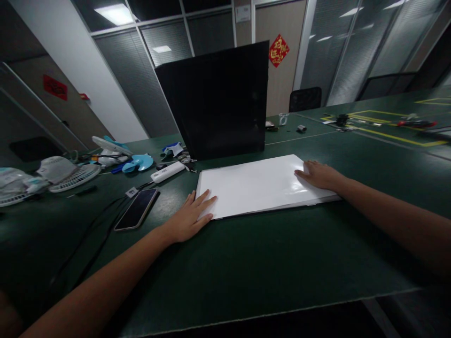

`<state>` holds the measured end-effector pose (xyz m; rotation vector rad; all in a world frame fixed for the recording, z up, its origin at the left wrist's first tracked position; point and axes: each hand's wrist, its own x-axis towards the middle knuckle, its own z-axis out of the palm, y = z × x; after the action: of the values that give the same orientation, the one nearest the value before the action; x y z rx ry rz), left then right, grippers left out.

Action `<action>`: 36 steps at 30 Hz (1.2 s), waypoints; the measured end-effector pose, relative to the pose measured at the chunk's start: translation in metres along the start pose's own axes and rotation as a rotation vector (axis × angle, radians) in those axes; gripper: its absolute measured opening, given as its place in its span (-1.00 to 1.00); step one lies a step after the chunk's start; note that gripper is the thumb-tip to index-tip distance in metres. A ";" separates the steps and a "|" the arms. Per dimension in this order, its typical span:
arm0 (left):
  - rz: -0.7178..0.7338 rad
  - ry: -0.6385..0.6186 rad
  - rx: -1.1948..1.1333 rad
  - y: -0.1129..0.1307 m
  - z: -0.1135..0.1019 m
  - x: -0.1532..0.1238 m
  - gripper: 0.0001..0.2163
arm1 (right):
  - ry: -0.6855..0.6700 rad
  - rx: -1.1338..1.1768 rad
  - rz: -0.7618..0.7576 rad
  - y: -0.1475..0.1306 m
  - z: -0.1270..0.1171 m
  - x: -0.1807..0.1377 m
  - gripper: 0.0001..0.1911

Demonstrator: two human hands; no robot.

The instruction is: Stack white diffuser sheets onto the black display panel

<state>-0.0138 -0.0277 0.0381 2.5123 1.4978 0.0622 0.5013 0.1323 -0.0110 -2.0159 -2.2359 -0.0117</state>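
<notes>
White sheets (253, 188) lie in a flat stack on the table, glossy near the right end, with lower layers showing along the front edge. My left hand (190, 218) rests on the stack's left end, fingers spread. On the right end lies my right hand (320, 176), its fingers stretched out flat and the thumb apart. Directly behind the stack stands a large black panel (221, 101), upright and leaning slightly; whether it joins the stack I cannot tell. A smartphone (137, 210) lies face up left of my left hand.
A white power strip (168, 172) with a black cable sits behind the phone. White fan parts (75, 176) and blue fan blades (139, 162) clutter the far left. Small parts and a red-handled tool (417, 123) lie far right on the green table (268, 263).
</notes>
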 end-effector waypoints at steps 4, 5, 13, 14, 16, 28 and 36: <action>-0.017 -0.007 0.000 0.000 0.000 0.000 -0.35 | 0.025 -0.007 -0.020 0.003 0.003 0.001 -0.03; -0.016 -0.005 -0.001 0.000 0.000 0.000 -0.35 | 0.032 0.002 -0.022 0.002 0.003 0.000 -0.04; -0.008 -0.011 0.005 -0.003 0.001 0.001 -0.34 | 0.012 0.085 0.006 0.000 -0.001 -0.001 -0.03; -0.005 -0.010 0.006 -0.003 0.001 0.001 -0.34 | 0.012 0.078 0.005 0.000 -0.001 -0.001 -0.03; 0.003 0.000 0.011 -0.003 0.001 0.001 -0.34 | 0.016 0.050 -0.006 0.000 -0.001 -0.001 -0.04; -0.019 -0.006 0.029 0.003 -0.002 0.001 -0.33 | 0.073 0.030 0.142 -0.003 -0.005 -0.006 0.01; -0.076 0.031 0.036 0.003 0.001 0.000 -0.18 | 0.059 0.061 0.190 -0.009 -0.008 -0.012 0.01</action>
<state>-0.0113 -0.0292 0.0377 2.4903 1.6186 0.0625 0.4941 0.1191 -0.0037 -2.1556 -1.9775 0.0156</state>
